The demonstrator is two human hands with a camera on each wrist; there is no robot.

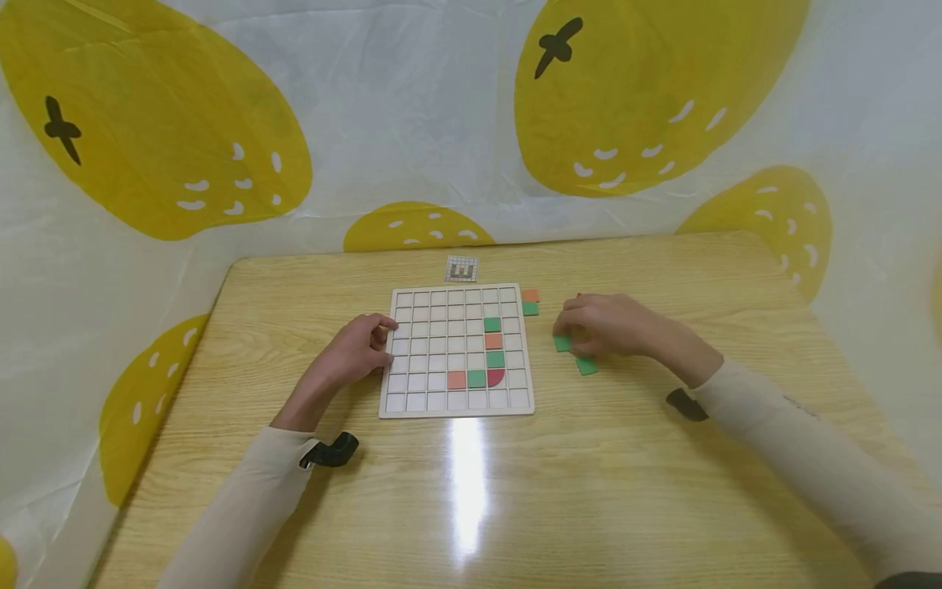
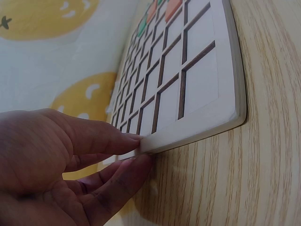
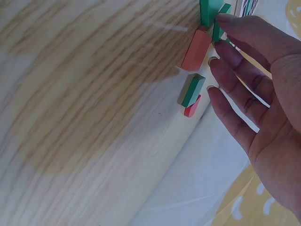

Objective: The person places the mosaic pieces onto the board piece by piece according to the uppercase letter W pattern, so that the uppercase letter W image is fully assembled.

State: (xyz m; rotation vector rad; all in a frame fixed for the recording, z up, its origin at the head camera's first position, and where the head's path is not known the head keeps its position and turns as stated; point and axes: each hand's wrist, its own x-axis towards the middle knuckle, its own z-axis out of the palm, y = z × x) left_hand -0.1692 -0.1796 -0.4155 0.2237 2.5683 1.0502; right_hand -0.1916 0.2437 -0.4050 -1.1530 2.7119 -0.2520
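Observation:
In the head view, a white grid board [image 1: 434,327] lies on the table, holding green, orange and red tiles in an L-shaped run. My left hand [image 1: 356,350] holds the board's left edge, with thumb and fingertips against the rim, as the left wrist view shows too. To the right of the board, my right hand [image 1: 603,325] is over loose tiles. Thumb and forefinger pinch a tilted green tile [image 3: 219,29] in the right wrist view. Close by are an orange tile [image 3: 195,52], another green tile [image 3: 193,89] and a red piece [image 3: 192,108].
Behind the board lies a small card [image 1: 462,268] printed with a grid pattern. An orange tile [image 1: 531,295] and a green tile [image 1: 531,308] sit beside the board's upper right edge. The wooden table [image 1: 589,474] meets a fruit-patterned cloth [image 1: 412,123] at the back.

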